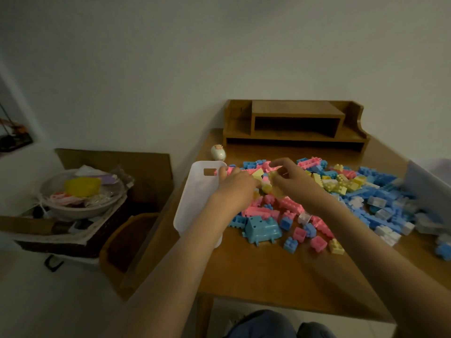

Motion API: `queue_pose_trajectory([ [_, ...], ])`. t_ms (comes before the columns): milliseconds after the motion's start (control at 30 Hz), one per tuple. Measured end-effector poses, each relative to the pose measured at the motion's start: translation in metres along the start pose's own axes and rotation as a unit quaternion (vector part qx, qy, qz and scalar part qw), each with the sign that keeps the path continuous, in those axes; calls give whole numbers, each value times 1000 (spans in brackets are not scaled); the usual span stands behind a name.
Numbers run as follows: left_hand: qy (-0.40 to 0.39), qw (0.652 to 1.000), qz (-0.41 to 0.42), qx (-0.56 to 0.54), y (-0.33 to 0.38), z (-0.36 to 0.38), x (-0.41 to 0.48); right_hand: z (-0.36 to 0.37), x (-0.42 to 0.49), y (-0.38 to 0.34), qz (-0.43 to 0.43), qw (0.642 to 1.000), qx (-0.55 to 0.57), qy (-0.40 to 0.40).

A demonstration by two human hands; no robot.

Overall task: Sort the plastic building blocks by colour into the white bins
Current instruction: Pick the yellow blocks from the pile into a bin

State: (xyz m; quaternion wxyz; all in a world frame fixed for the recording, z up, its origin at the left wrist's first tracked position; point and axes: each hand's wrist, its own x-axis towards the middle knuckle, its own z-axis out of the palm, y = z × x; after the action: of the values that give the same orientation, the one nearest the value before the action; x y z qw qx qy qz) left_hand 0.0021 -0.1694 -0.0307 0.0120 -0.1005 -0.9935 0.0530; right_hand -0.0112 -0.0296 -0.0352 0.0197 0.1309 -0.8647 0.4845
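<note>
The table (268,276) carries the mixed pile (341,191) of pink, blue, yellow and white blocks, with a white bin (195,203) touching its left edge and a second bin (424,184) at the right. My left hand (234,185) curls beside a yellow wedge (258,173), grip hidden so I cannot tell if it holds, while my right hand (292,178) pinches a yellow block (274,175) over the pile's middle. I judge it best to take yellow only, lift clear of clinging pink neighbours, and keep one bin for that colour.
</note>
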Motion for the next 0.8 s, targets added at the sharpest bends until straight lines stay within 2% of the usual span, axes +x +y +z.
queue_pose_trajectory([
  [167,-69,997,-15,41,8,1,18,-6,7,12,115,988,106,7],
  [333,-19,1000,-13,14,8,8,17,-14,11,16,207,951,229,2],
  [533,48,994,-64,-79,-6,-5,7,-9,11,5,167,963,209,7],
  [633,75,988,-115,-78,-29,-16,-9,2,10,-10,133,970,206,-9],
  [800,12,974,-224,-33,-62,-23,-32,38,7,-41,64,979,169,-90],
])
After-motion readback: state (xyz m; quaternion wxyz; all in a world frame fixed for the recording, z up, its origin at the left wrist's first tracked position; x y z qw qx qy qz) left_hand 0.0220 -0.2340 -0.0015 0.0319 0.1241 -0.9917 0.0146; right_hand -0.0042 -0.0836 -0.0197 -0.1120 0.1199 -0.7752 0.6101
